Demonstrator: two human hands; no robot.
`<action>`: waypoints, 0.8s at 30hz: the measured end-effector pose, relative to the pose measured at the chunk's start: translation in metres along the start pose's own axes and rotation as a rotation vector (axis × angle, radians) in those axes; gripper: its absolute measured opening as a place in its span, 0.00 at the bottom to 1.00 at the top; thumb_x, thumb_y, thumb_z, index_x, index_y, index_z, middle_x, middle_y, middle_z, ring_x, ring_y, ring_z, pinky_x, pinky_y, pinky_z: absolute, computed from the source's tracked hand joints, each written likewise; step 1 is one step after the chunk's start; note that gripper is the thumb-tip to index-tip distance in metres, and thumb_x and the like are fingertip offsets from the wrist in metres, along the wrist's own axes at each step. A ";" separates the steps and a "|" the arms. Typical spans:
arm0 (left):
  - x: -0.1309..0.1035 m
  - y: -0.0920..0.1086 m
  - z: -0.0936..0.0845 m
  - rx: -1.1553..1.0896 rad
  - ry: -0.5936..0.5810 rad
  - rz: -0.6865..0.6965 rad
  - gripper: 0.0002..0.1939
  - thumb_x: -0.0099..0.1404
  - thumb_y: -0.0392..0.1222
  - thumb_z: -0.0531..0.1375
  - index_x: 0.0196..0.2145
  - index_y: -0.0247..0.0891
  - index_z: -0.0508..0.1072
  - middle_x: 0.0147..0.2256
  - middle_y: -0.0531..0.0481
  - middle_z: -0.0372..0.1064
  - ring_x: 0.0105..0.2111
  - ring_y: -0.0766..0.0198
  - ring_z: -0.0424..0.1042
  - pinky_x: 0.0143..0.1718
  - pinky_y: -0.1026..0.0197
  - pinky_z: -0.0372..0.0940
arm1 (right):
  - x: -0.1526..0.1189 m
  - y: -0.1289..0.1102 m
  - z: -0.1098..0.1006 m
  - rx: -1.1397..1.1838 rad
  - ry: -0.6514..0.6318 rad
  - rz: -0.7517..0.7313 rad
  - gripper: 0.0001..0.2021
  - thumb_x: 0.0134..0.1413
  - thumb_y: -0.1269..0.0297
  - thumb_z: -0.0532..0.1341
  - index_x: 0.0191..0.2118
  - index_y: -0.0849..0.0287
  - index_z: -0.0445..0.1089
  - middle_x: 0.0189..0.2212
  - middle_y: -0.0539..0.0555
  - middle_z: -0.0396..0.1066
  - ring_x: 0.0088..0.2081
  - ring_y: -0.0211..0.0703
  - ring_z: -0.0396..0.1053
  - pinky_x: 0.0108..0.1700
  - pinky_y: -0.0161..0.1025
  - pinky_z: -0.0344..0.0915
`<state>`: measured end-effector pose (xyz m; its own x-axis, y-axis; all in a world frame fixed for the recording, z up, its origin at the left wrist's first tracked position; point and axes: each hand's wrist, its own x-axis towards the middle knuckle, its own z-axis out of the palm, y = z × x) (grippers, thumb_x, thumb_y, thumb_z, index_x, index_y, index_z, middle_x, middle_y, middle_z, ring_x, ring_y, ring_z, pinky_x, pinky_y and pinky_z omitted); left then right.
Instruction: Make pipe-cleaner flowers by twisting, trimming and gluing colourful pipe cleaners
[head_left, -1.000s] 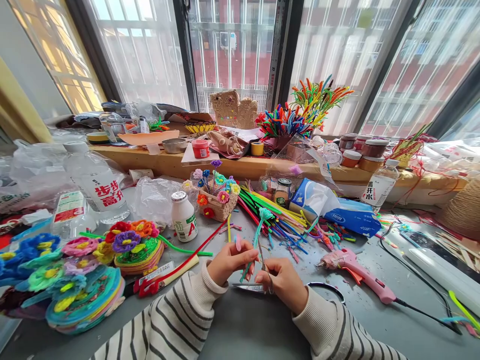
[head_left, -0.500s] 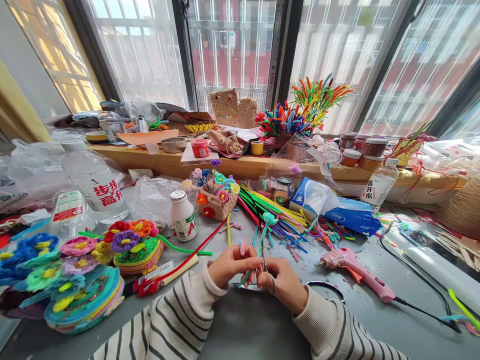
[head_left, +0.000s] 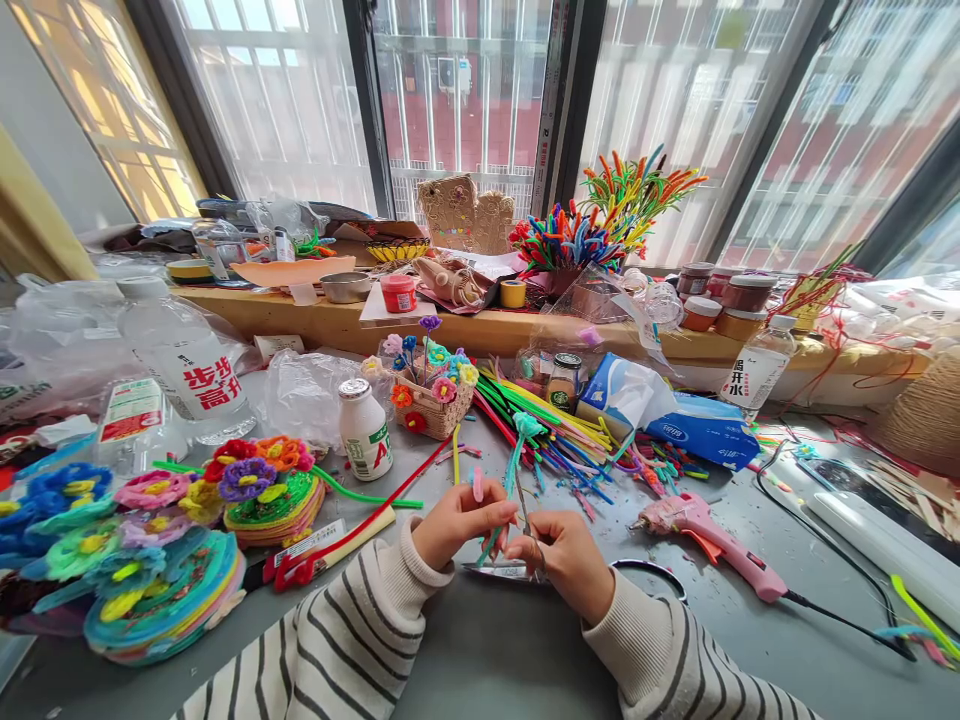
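Note:
My left hand [head_left: 466, 522] is closed on a teal pipe-cleaner flower, its fluffy head [head_left: 529, 425] standing above my fingers and its stem running down between my hands. A short pink piece [head_left: 478, 485] pokes up between the fingers of the same hand. My right hand [head_left: 568, 560] grips small scissors [head_left: 523, 500], with the narrow blades pointing up beside the stem. On the table beneath both hands lies a flat silver object [head_left: 504, 571] with print on it, partly covered. A black curved loop [head_left: 660, 572] rests just right of my right wrist.
A pink glue gun [head_left: 705, 530] with a cord lies at right. Loose pipe cleaners [head_left: 555, 425] spread behind my hands. Fuzzy flower pieces [head_left: 165, 590], a white bottle [head_left: 365, 430] and a flower basket [head_left: 439, 410] stand at left. A cluttered sill [head_left: 480, 322] runs behind.
The teal flower has tipped slightly and its head sits a little higher. My hands have shifted slightly, with more of the silver object showing beneath them.

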<state>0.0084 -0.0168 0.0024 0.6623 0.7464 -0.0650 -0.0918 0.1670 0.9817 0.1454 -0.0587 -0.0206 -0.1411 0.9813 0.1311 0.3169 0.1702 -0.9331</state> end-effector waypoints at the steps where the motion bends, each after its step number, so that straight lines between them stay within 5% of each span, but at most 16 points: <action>1: 0.000 0.000 0.000 -0.011 -0.002 -0.008 0.10 0.48 0.42 0.57 0.18 0.32 0.62 0.12 0.56 0.60 0.14 0.74 0.59 0.15 0.70 0.50 | 0.000 0.000 0.000 0.005 -0.026 -0.004 0.26 0.32 0.40 0.51 0.09 0.62 0.56 0.08 0.45 0.47 0.14 0.29 0.46 0.16 0.29 0.46; 8: 0.000 0.000 0.001 -0.073 -0.029 -0.007 0.11 0.47 0.42 0.58 0.18 0.32 0.61 0.13 0.56 0.61 0.14 0.74 0.60 0.16 0.69 0.52 | -0.002 -0.001 0.001 0.092 -0.204 -0.134 0.30 0.36 0.38 0.44 0.20 0.64 0.64 0.15 0.47 0.53 0.18 0.31 0.50 0.20 0.29 0.49; 13: 0.002 -0.005 -0.001 -0.031 -0.137 -0.009 0.11 0.49 0.42 0.56 0.18 0.33 0.60 0.13 0.55 0.61 0.13 0.73 0.60 0.15 0.69 0.51 | -0.001 0.000 0.000 0.054 -0.176 -0.133 0.29 0.39 0.40 0.44 0.21 0.64 0.67 0.16 0.49 0.59 0.20 0.33 0.54 0.21 0.29 0.51; 19: 0.001 -0.007 -0.001 -0.026 -0.096 -0.029 0.11 0.48 0.42 0.57 0.17 0.33 0.60 0.13 0.56 0.61 0.13 0.74 0.59 0.15 0.69 0.51 | -0.001 0.003 -0.002 -0.028 -0.073 -0.065 0.27 0.36 0.41 0.48 0.19 0.64 0.68 0.14 0.49 0.58 0.18 0.32 0.54 0.20 0.29 0.50; 24: 0.002 -0.006 0.000 -0.023 -0.122 -0.019 0.11 0.49 0.42 0.57 0.18 0.33 0.59 0.14 0.55 0.62 0.14 0.73 0.60 0.15 0.69 0.51 | 0.000 0.002 -0.001 0.042 -0.145 -0.111 0.30 0.38 0.39 0.44 0.19 0.64 0.67 0.15 0.50 0.61 0.19 0.33 0.56 0.21 0.29 0.52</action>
<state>0.0097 -0.0163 -0.0038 0.7496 0.6592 -0.0594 -0.0951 0.1961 0.9760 0.1469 -0.0588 -0.0217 -0.3077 0.9329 0.1873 0.2528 0.2699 -0.9291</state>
